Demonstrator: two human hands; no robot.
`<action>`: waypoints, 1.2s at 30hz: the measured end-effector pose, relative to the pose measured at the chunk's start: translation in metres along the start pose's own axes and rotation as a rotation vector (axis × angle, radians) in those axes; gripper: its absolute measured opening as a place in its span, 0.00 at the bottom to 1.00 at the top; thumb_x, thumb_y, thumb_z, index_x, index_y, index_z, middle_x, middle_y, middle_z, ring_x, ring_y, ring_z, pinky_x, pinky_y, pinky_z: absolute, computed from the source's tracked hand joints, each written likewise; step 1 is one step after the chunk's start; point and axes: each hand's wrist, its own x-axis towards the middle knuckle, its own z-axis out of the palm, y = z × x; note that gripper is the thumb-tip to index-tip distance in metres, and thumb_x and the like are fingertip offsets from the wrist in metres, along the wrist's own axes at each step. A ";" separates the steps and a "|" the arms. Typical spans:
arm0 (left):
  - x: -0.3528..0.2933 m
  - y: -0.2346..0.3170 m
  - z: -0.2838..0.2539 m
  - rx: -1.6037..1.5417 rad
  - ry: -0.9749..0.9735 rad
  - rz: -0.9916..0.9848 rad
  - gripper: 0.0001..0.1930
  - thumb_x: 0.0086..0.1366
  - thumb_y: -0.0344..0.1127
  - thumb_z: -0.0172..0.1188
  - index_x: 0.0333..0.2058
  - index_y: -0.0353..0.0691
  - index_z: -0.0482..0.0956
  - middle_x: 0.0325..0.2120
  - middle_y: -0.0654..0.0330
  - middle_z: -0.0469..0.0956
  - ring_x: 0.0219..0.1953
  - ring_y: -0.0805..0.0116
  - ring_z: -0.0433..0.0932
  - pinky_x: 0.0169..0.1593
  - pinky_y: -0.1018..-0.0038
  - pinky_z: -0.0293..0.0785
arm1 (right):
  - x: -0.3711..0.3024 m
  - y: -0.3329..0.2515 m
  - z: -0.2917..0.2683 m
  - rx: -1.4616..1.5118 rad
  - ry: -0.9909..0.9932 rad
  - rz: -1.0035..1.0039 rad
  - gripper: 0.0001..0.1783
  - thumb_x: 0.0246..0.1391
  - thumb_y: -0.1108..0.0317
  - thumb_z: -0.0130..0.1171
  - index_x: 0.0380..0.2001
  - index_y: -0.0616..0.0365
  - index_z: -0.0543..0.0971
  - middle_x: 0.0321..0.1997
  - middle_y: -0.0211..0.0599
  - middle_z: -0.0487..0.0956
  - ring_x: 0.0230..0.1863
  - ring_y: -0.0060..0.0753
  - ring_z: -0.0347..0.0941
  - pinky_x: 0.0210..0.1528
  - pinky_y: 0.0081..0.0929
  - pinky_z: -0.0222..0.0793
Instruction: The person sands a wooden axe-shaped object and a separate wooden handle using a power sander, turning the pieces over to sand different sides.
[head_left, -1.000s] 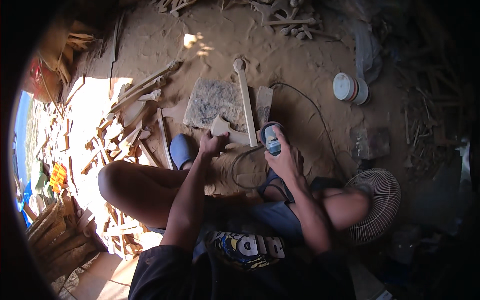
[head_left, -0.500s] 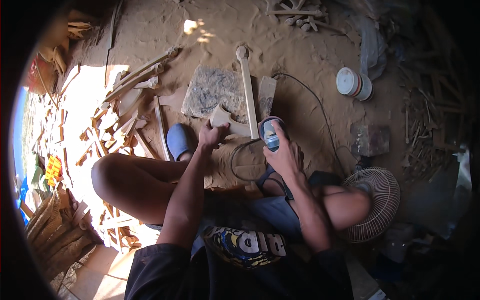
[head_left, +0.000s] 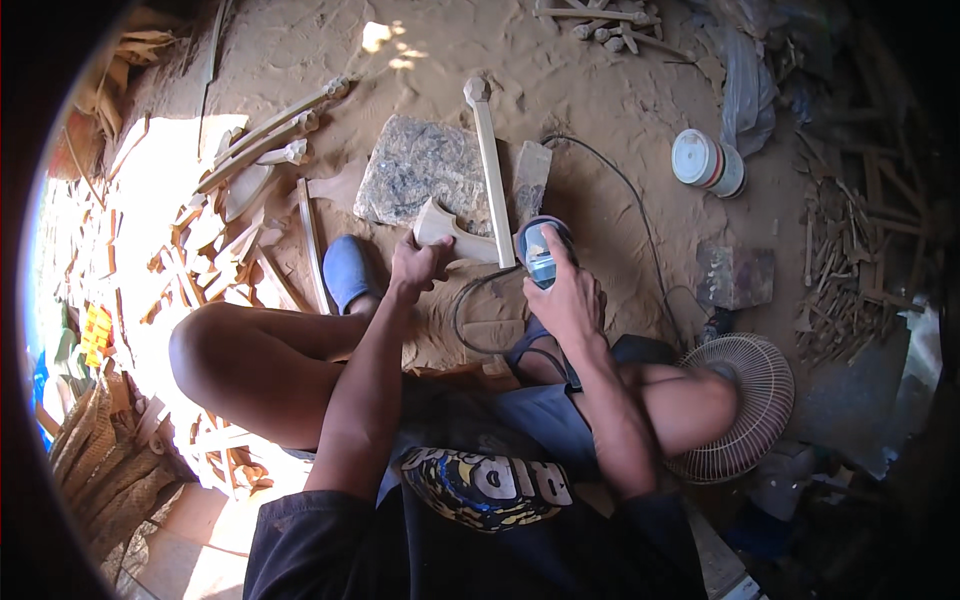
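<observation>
My left hand [head_left: 418,266] is closed round a pale wooden piece with a scooped, curved edge [head_left: 434,222]. The far end of that piece meets the lower end of a long, slim wooden bar with a faceted knob [head_left: 488,165]; I cannot tell whether the two are joined. In my right hand [head_left: 572,305] is a handheld power sander [head_left: 540,262] with a round, dark-rimmed head, my index finger stretched along its top. The sander's head is close beside the bar's lower end; whether they touch is unclear. Under the bar lies a worn, stained flat block [head_left: 395,175].
A narrow block [head_left: 531,170] and a black cord [head_left: 640,205] lie on the sandy ground. Wood offcuts [head_left: 215,235] pile up at left, more sticks [head_left: 840,270] at right. A white bucket [head_left: 697,158], a box-like block [head_left: 735,275] and a fan [head_left: 745,410] stand at right.
The whole view has shifted slightly. Both hands keep their holds, and the sander remains by the bar's lower end, its head tilted a little differently.
</observation>
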 end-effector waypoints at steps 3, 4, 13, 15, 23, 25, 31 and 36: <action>0.001 0.000 0.001 0.005 0.007 -0.005 0.21 0.67 0.47 0.74 0.50 0.38 0.81 0.26 0.60 0.85 0.18 0.70 0.81 0.15 0.73 0.66 | 0.003 0.006 0.004 0.019 -0.005 -0.018 0.46 0.53 0.63 0.72 0.76 0.35 0.68 0.49 0.66 0.85 0.50 0.75 0.81 0.52 0.65 0.78; 0.002 0.000 0.001 0.006 0.000 -0.015 0.22 0.67 0.47 0.74 0.50 0.38 0.81 0.26 0.59 0.85 0.18 0.70 0.81 0.15 0.73 0.66 | 0.004 0.008 0.007 0.039 0.025 -0.058 0.46 0.53 0.62 0.72 0.76 0.36 0.68 0.50 0.65 0.85 0.49 0.75 0.81 0.52 0.64 0.78; 0.009 -0.006 -0.005 -0.009 -0.039 -0.020 0.21 0.68 0.47 0.73 0.50 0.37 0.81 0.27 0.59 0.85 0.19 0.67 0.83 0.15 0.73 0.67 | 0.019 0.000 0.007 -0.047 0.003 -0.028 0.45 0.54 0.63 0.72 0.75 0.33 0.68 0.53 0.63 0.85 0.49 0.73 0.83 0.53 0.63 0.80; 0.008 -0.005 -0.005 -0.015 -0.050 -0.025 0.21 0.68 0.47 0.73 0.49 0.37 0.82 0.27 0.58 0.85 0.19 0.67 0.83 0.15 0.72 0.67 | 0.022 0.003 0.007 -0.075 -0.001 -0.016 0.46 0.54 0.62 0.72 0.76 0.31 0.67 0.52 0.63 0.86 0.50 0.73 0.83 0.53 0.63 0.80; 0.006 -0.001 -0.005 0.025 -0.039 -0.029 0.21 0.68 0.47 0.73 0.50 0.37 0.81 0.28 0.57 0.86 0.19 0.66 0.83 0.15 0.72 0.68 | 0.033 0.011 -0.004 -0.124 0.054 0.087 0.48 0.54 0.58 0.72 0.78 0.30 0.64 0.48 0.64 0.86 0.49 0.72 0.84 0.53 0.63 0.79; 0.005 -0.001 -0.003 0.037 -0.027 -0.018 0.22 0.68 0.47 0.72 0.50 0.36 0.81 0.28 0.57 0.86 0.19 0.67 0.83 0.15 0.72 0.68 | 0.031 0.020 -0.008 -0.088 0.060 0.053 0.48 0.54 0.58 0.72 0.78 0.31 0.65 0.48 0.63 0.87 0.48 0.72 0.84 0.53 0.63 0.79; 0.009 -0.007 -0.001 0.050 0.009 0.004 0.23 0.69 0.47 0.72 0.51 0.34 0.81 0.30 0.56 0.87 0.19 0.66 0.83 0.15 0.72 0.68 | 0.009 0.033 0.002 -0.006 0.037 -0.058 0.48 0.53 0.58 0.73 0.77 0.35 0.66 0.48 0.62 0.87 0.47 0.73 0.83 0.51 0.62 0.79; 0.011 -0.004 -0.004 0.031 -0.056 -0.024 0.26 0.68 0.47 0.72 0.54 0.34 0.79 0.32 0.54 0.87 0.20 0.65 0.84 0.15 0.71 0.68 | 0.008 0.038 0.007 -0.018 0.100 -0.056 0.48 0.52 0.60 0.73 0.76 0.39 0.67 0.48 0.64 0.86 0.47 0.71 0.83 0.51 0.62 0.79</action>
